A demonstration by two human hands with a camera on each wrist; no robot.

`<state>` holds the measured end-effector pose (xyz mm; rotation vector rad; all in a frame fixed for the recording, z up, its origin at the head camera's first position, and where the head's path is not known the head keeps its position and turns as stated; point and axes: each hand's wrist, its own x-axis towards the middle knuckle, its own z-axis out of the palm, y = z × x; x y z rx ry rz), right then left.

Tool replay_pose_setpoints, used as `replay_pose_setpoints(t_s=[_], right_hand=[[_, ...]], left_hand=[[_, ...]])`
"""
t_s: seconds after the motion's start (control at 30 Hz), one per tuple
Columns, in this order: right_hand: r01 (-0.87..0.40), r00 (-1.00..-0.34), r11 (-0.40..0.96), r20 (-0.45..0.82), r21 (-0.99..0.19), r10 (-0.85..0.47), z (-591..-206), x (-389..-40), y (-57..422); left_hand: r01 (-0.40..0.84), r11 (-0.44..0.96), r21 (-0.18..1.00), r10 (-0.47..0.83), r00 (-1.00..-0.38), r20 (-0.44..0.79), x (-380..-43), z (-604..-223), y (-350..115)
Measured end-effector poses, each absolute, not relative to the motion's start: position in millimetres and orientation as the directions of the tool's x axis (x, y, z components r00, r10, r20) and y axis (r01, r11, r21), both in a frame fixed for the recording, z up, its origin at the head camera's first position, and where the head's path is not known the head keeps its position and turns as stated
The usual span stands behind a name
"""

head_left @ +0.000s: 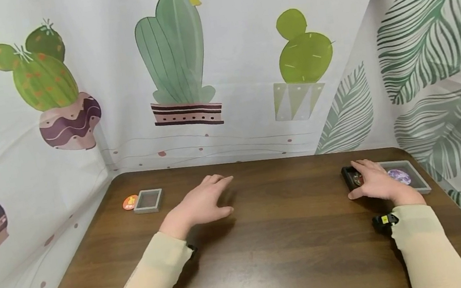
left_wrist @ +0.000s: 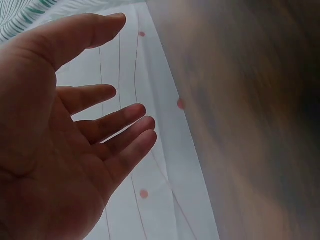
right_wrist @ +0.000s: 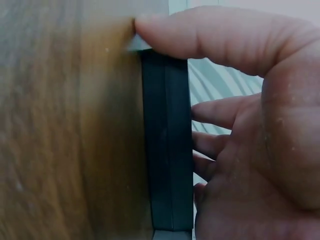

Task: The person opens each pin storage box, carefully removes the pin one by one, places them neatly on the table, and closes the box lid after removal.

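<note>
My right hand [head_left: 374, 182] spans a small black box [head_left: 348, 180] at the table's right side, thumb at its near edge and fingers at its far edge. Part of a round, shiny item shows inside it; the hand hides the rest. In the right wrist view, the thumb [right_wrist: 200, 35] lies against one end of the box's dark side wall [right_wrist: 167, 140]. Fingers spread and thumb apart, my left hand [head_left: 199, 205] hovers over the left part of the table, holding nothing. Its bare palm [left_wrist: 60, 165] faces the left wrist camera.
Right of the black box lies a grey-rimmed tray [head_left: 422, 177] with a purple-and-white round piece [head_left: 399, 176]. At the back left, a small square grey frame [head_left: 148, 201] sits beside an orange disc [head_left: 129, 202]. A printed curtain [head_left: 241, 63] borders the brown table [head_left: 279, 235].
</note>
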<state>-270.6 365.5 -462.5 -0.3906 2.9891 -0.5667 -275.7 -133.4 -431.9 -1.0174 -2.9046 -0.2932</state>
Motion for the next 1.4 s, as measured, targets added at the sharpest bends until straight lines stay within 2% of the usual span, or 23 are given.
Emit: replay_pose_setpoints(t_s=[0.4,0.63,1.03,1.4], right_hand=[[-0.249,-0.96,0.897,-0.029,-0.364,-0.278,-460,-272,373],[-0.259,-0.959,0.905,-0.021,-0.338,-0.282,-462,-271,375],[-0.241,-0.969,0.925,0.018,-0.292,-0.247,-465,-273,372],[-0.278,-0.96,0.921,0.047,-0.273,-0.276,-458,-273,347]], left_hand=[[0.651,0.738,0.178,0.655,-0.754,0.045,-271,-435,-96],[0.68,0.711,0.179,0.683,-0.728,0.053,-269,-438,-76],[0.693,0.704,0.157,0.699,-0.715,0.024,-267,-444,-59],[0.721,0.679,0.136,0.726,-0.687,0.018,-263,-445,-42]])
